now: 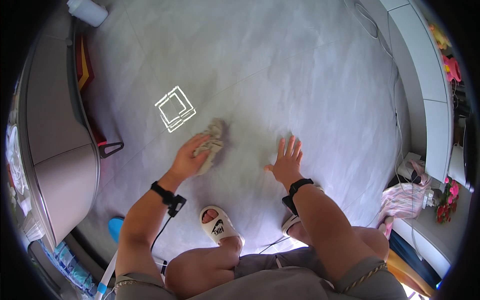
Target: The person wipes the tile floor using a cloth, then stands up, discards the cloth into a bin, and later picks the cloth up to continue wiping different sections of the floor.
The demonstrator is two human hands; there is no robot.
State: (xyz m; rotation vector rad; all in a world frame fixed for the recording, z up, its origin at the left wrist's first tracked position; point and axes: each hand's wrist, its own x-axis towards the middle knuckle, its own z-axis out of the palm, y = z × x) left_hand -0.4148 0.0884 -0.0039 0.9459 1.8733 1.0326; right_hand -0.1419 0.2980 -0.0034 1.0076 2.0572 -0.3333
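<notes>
My left hand (189,155) grips a crumpled beige cloth (213,140), which bunches out past the fingers and thumb just over the grey floor (255,101). Part of the cloth is hidden beneath the hand. Palm down and fingers spread, my right hand (287,161) is empty and to the right of the cloth. Whether it touches the floor I cannot tell. A black strap with a small device is on each wrist. Bright square outlines of light (175,108) fall on the floor ahead of the cloth.
A grey cabinet (60,112) with a protruding black handle (111,150) lines the left side. A white container (88,12) stands at the upper left. Loose cables (393,82) run along the white cabinet (423,67) on the right. White slides (219,227) are on my feet.
</notes>
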